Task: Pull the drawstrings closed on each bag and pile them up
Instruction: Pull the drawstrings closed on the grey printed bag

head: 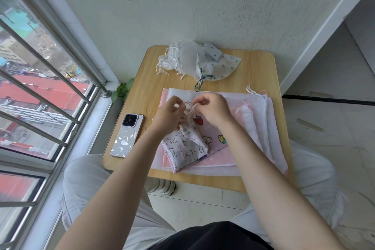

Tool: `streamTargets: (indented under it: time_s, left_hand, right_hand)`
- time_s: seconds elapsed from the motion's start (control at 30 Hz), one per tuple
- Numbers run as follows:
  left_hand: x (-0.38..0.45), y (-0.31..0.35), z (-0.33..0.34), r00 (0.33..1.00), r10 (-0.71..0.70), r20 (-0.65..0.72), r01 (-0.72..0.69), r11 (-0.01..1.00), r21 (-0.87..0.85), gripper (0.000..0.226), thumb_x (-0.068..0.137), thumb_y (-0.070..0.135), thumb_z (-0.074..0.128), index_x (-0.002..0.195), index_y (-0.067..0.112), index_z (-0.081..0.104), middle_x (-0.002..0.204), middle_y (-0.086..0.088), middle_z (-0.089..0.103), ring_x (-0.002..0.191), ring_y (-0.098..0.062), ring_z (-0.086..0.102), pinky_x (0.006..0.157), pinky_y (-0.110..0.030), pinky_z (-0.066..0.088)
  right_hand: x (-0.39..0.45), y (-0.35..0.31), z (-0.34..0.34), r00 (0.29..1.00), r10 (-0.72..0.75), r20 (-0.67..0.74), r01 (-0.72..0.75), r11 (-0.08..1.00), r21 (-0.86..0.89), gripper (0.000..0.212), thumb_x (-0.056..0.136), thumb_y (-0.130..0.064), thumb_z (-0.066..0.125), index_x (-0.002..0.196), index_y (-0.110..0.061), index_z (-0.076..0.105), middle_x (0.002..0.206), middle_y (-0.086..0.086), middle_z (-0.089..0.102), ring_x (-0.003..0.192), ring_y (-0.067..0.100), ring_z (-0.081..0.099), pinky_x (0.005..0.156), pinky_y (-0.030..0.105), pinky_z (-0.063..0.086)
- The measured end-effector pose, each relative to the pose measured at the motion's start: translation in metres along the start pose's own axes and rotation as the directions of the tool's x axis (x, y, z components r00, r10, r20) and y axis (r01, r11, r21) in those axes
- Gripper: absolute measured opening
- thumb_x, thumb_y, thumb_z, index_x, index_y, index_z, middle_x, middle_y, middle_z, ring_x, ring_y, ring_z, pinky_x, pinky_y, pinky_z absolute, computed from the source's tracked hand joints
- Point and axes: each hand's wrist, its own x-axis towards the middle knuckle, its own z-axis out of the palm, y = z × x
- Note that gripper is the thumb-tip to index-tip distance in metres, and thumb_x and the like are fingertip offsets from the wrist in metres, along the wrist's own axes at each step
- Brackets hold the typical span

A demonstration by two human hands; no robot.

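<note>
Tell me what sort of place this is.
Probably a high-floor flat's window nook: a barred window overlooks rooftops, and a small wooden table stands on tiled floor against a white wall.

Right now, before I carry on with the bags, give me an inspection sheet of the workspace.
Surface: small wooden table, against a wall.
Job's things: animal-print bag in hand, its drawstrings being pulled; cinched bags piled at the far edge; flat bags stacked under the hands.
Clutter: phone face down, on the left of the table.
Grippers: left hand and right hand each pinch a drawstring.
Cables: nothing seen.
Surroundings: barred window to the left, plant leaves by the sill, tiled floor.
</note>
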Motion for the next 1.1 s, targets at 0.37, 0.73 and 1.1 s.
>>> streamTargets:
  time_s: [0.37,0.73,1.1]
  left_hand:
    - [-0.002,0.006,0.000,0.979,-0.137,0.149,0.162,0.972,-0.168,0.021,0.097,0.014,0.054,0.106,-0.005,0.058,0.083,-0.023,0.070,0.070,-0.034,0.072,0.069,-0.043,0.061]
    - [-0.003,0.002,-0.003,0.981,-0.122,0.148,0.133,0.989,-0.064,0.020,0.088,0.012,0.069,0.097,-0.005,0.065,0.080,-0.016,0.074,0.075,-0.028,0.073,0.076,-0.039,0.061]
    - [0.002,-0.007,0.001,0.988,-0.154,-0.020,0.149,0.975,-0.168,0.023,0.098,0.016,0.055,0.090,0.003,0.071,0.072,-0.015,0.073,0.068,-0.029,0.073,0.070,-0.038,0.061]
  right_hand:
    - [-0.004,0.002,0.000,0.978,0.111,0.178,-0.142,0.975,0.171,0.006,0.090,-0.005,0.065,0.088,-0.009,0.069,0.073,0.010,0.069,0.056,0.019,0.061,0.064,0.040,0.055]
    - [0.001,-0.001,-0.006,0.992,-0.027,-0.124,0.029,0.999,0.019,0.028,0.080,0.006,0.060,0.078,-0.019,0.072,0.077,0.000,0.070,0.075,0.018,0.069,0.071,0.031,0.058]
    - [-0.009,-0.010,-0.039,0.958,0.041,0.282,-0.060,0.996,0.060,0.035,0.091,-0.040,0.064,0.066,-0.015,0.062,0.057,-0.014,0.052,0.056,0.000,0.047,0.067,0.020,0.038]
